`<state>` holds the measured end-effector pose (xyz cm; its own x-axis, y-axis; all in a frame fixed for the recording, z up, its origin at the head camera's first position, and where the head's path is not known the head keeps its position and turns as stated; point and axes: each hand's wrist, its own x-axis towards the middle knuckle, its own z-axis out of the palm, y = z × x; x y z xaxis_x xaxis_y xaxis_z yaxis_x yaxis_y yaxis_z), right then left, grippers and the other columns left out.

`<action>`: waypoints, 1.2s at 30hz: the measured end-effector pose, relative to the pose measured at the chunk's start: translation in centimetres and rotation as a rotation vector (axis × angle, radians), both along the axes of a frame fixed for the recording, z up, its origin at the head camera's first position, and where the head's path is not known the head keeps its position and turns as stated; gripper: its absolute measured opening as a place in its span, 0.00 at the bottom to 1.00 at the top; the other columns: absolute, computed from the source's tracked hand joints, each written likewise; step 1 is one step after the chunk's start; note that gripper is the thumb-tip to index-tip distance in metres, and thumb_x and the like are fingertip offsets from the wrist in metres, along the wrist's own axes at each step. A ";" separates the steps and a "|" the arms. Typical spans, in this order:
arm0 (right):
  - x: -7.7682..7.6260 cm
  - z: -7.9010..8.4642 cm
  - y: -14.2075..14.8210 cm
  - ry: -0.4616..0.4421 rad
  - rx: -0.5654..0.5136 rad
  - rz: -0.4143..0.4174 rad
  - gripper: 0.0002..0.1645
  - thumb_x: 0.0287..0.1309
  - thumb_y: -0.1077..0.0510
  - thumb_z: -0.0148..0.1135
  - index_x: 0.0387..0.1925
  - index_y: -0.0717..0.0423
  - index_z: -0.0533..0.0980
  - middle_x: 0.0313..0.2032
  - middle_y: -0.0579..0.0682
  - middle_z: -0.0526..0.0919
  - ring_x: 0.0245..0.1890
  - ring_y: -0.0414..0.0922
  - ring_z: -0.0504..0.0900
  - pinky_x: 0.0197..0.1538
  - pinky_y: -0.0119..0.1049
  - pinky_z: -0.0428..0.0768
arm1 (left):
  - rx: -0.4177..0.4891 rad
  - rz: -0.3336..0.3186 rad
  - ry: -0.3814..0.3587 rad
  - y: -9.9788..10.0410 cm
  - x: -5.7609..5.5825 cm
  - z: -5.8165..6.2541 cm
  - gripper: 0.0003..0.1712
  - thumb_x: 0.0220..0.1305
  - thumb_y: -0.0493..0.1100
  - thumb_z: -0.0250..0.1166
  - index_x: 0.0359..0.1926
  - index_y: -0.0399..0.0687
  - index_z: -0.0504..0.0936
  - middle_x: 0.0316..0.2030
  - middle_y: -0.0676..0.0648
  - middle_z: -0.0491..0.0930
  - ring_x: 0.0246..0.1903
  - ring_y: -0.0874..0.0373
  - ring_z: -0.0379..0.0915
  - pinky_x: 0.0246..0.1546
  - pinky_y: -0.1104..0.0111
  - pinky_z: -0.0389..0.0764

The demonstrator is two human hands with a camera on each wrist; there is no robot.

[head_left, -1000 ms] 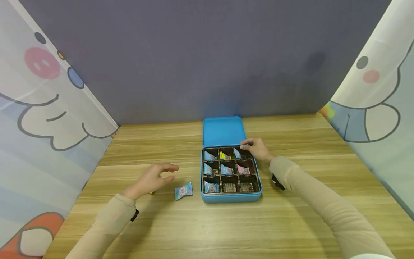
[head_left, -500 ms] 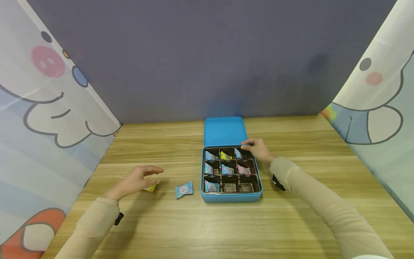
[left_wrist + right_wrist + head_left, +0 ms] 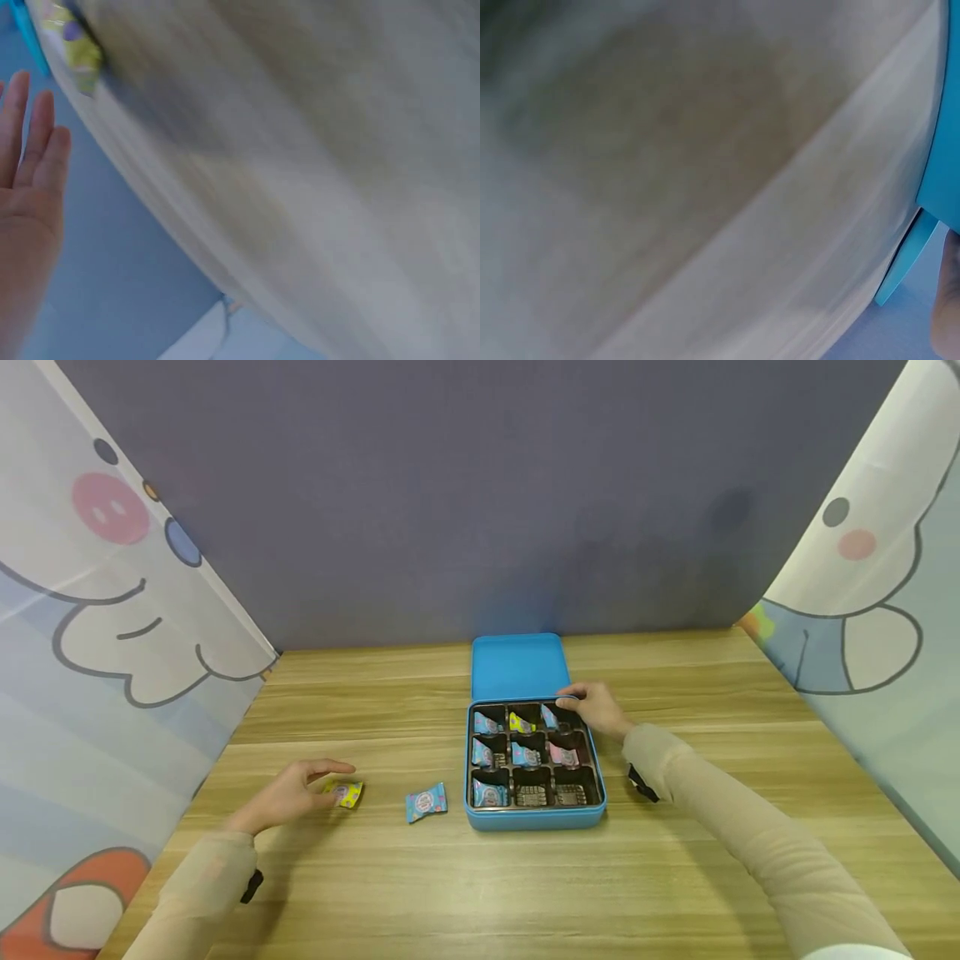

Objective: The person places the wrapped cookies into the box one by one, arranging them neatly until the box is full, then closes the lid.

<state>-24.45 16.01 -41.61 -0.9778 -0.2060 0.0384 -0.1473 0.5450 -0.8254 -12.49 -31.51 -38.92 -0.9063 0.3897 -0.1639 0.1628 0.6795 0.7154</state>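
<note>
Facing a dark grey partition (image 3: 480,510) beyond both the left hand (image 3: 291,795) and the right hand (image 3: 597,706). Working over a wood-grain tabletop (image 3: 480,893) beneath both, between cartoon-printed side panels (image 3: 112,610) out past each hand. Having a blue lidded box (image 3: 536,819) just left of the right hand and well to the right of the left hand. Gripping its far right corner with the right hand, between thumb and finger. Showing, left of and nearer than that grip, a dark brown nine-compartment tray (image 3: 532,795) with seven wrapped candies (image 3: 525,754): five blue, one pink, one yellow. Having the lid (image 3: 520,664) laid back, beyond and left of that same hand. Holding the left hand low, fingers relaxed and loosely extended. Having a loose blue-wrapped candy (image 3: 427,802) to the right of the left hand, between hand and box. Having a loose yellow-wrapped candy (image 3: 347,793) right beside the left thumb; unable to tell from these views whether touching.
</note>
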 end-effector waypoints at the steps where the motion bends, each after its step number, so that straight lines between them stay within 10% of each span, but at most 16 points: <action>1: 0.0 0.0 0.0 -0.001 0.003 -0.002 0.17 0.58 0.58 0.60 0.46 0.65 0.78 0.50 0.63 0.77 0.53 0.58 0.73 0.55 0.47 0.74 | 0.010 -0.001 -0.009 -0.3 0.0 -0.3 0.25 0.57 0.39 0.65 0.57 0.43 0.73 0.59 0.38 0.70 0.63 0.33 0.54 0.58 0.43 0.63; 36: 0.0 -0.1 0.0 -0.028 -0.020 0.002 0.17 0.59 0.58 0.59 0.47 0.64 0.78 0.53 0.63 0.75 0.56 0.58 0.71 0.57 0.48 0.72 | -0.167 0.065 0.128 -0.8 -0.2 -2.9 0.24 0.47 0.44 0.72 0.49 0.47 0.80 0.48 0.44 0.79 0.43 0.57 0.72 0.43 0.64 0.76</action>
